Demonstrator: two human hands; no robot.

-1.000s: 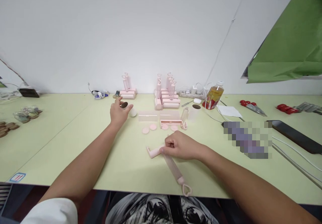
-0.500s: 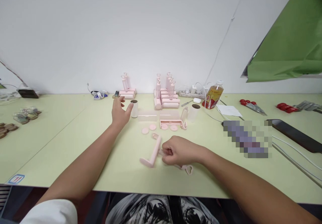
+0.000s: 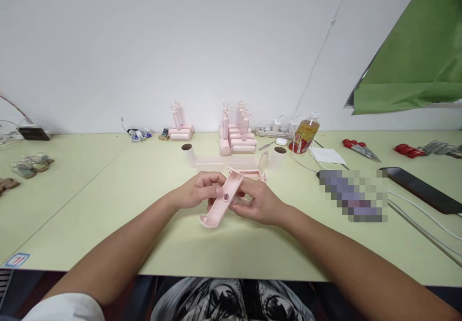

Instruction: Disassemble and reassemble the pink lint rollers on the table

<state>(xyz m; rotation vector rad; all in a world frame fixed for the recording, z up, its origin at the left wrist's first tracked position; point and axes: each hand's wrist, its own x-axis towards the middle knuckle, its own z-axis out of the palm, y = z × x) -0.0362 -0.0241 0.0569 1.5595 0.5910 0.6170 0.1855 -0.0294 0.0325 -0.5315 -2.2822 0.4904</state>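
Note:
A pink lint roller frame (image 3: 217, 211) is raised over the table, slanting, its hollow inner side and middle hole facing me. My left hand (image 3: 198, 190) grips it from the left, thumb near the hole. From the right, my right hand (image 3: 260, 200) closes on a clear, pale handle part (image 3: 241, 199) behind the frame; its far end is hidden. Beyond the hands lie a second pink frame (image 3: 262, 175), a clear handle (image 3: 263, 160) and clear covers (image 3: 210, 166). White sticky rolls (image 3: 188, 158) with brown cores stand at either side.
Assembled pink lint rollers (image 3: 243, 144) stand by the wall, with a smaller group (image 3: 181, 132) to their left. A drink bottle (image 3: 305, 133), a power strip (image 3: 274, 133), cables, scissors with red handles (image 3: 355, 144) and a black phone (image 3: 422, 189) are at the right.
My left hand has come from beside the left white roll to the pink frame. The frame has been lifted and turned hollow side towards me. That roll stands slightly tilted.

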